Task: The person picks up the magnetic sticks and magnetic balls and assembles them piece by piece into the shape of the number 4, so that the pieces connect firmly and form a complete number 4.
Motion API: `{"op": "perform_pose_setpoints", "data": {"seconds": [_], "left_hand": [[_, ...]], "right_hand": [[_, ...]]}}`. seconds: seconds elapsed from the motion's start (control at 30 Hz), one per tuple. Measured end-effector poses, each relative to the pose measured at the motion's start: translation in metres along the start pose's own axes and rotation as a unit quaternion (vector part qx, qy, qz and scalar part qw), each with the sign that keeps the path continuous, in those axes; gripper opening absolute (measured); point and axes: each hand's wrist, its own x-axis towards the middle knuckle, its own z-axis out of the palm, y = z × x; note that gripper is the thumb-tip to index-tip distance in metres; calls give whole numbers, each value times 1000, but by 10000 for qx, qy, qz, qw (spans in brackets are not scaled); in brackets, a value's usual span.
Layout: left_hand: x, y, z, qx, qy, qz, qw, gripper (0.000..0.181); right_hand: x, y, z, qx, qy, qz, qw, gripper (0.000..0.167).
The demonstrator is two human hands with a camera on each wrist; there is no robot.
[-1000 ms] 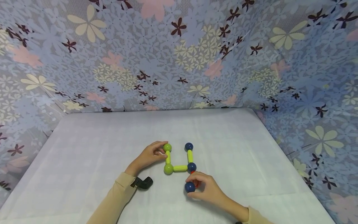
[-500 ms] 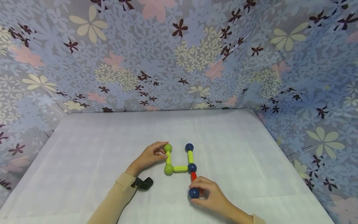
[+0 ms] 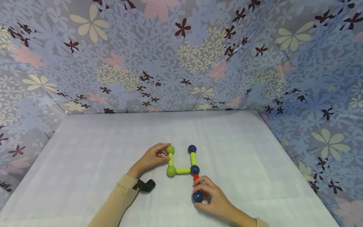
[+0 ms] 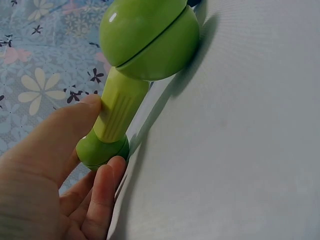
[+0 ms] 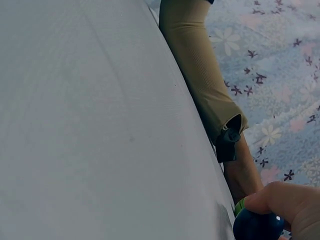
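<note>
My left hand [image 3: 153, 156] holds the upper green ball [image 3: 170, 149], its thumb against the attached yellow-green rod [image 4: 119, 105]. That rod runs to a lower green ball [image 3: 171, 171]. A second yellow-green rod [image 3: 183, 170] joins the lower green ball to a middle blue ball [image 3: 194, 170]. Above it, another yellow-green rod [image 3: 193, 159] leads to a far blue ball [image 3: 192, 149]. My right hand [image 3: 214, 197] pinches the near blue ball [image 3: 197, 197]. A red rod [image 3: 196, 179] reaches from the middle blue ball toward it, partly hidden by fingers. More red shows under the hand.
The pieces lie on a table with a white cloth [image 3: 113, 132]. Patterned floral fabric [image 3: 158, 63] hangs behind and at both sides. A black wrist device [image 3: 146, 185] sits on the left wrist, close to the tabletop.
My right hand and the near blue ball have moved slightly nearer and right, exposing more red rod. One right finger now lies along that rod. The left hand stays in place.
</note>
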Motion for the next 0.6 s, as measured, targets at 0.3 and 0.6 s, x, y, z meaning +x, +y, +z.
{"op": "perform_pose_setpoints", "data": {"seconds": [0.3, 0.6], "left_hand": [[-7, 25, -3, -36, -83, 9, 10000, 58], [-10, 37, -6, -74, -136, -47, 9999, 58]], "right_hand": [[-1, 6, 2, 62, -143, -227, 9996, 35], [-1, 5, 2, -335, -155, -419, 9984, 40]]}}
